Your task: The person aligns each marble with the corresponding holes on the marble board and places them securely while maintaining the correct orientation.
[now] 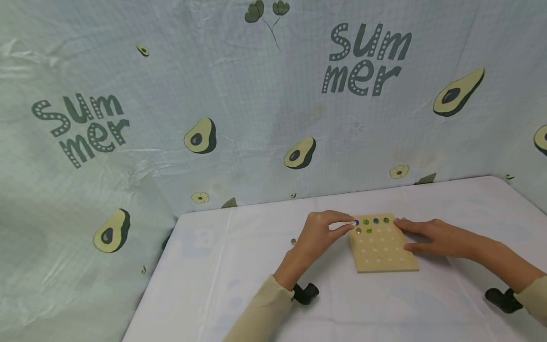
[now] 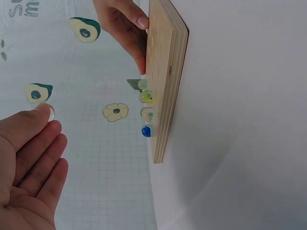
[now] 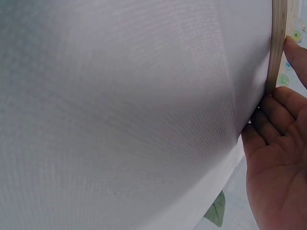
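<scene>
A square wooden board (image 1: 386, 256) with a grid of small hollows lies on the table. Marbles fill its back row, among them a blue marble (image 2: 147, 131) at the left corner and a green marble (image 1: 386, 220) at the right. A clear marble (image 1: 358, 231) and a yellow-green marble (image 1: 369, 230) sit in the row in front. My left hand (image 1: 318, 235) pinches another clear marble (image 2: 52, 113) between thumb and index finger, close by the board's back left corner. Along the right edge, my right hand (image 1: 436, 237) touches the board with extended thumb and fingers.
One loose marble (image 1: 293, 241) lies on the white-covered table (image 1: 239, 285), left of my left hand. Behind the table's far edge hangs a pale curtain (image 1: 248, 95) printed with avocados and lettering.
</scene>
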### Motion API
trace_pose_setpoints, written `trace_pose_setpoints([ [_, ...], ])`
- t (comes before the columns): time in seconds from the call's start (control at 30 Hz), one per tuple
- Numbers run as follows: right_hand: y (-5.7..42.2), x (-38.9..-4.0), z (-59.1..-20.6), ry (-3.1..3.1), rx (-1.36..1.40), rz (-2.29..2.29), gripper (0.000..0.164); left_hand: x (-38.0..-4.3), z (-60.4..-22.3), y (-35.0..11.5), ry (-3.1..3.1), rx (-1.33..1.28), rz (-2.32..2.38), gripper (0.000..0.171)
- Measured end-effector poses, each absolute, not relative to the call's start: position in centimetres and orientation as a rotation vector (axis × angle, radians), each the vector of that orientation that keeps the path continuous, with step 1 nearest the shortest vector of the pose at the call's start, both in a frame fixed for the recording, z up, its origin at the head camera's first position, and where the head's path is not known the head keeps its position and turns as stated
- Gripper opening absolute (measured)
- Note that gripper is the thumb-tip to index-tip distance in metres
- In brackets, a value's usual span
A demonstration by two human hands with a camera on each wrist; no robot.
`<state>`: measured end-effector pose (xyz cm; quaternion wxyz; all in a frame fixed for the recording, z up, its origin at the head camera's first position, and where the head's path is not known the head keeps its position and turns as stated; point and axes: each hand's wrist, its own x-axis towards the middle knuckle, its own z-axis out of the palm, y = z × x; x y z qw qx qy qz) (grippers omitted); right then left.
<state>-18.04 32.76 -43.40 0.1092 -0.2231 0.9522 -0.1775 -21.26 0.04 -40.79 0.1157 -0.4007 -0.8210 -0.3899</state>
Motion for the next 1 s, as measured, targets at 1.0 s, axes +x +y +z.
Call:
trace_pose_setpoints([
  [1.0, 32.9, -18.0, -43.6, 2.796, -0.692, -0.529, 0.081, -22.2, -41.3, 4.5, -2.582, -1.073, -1.171, 0.02],
])
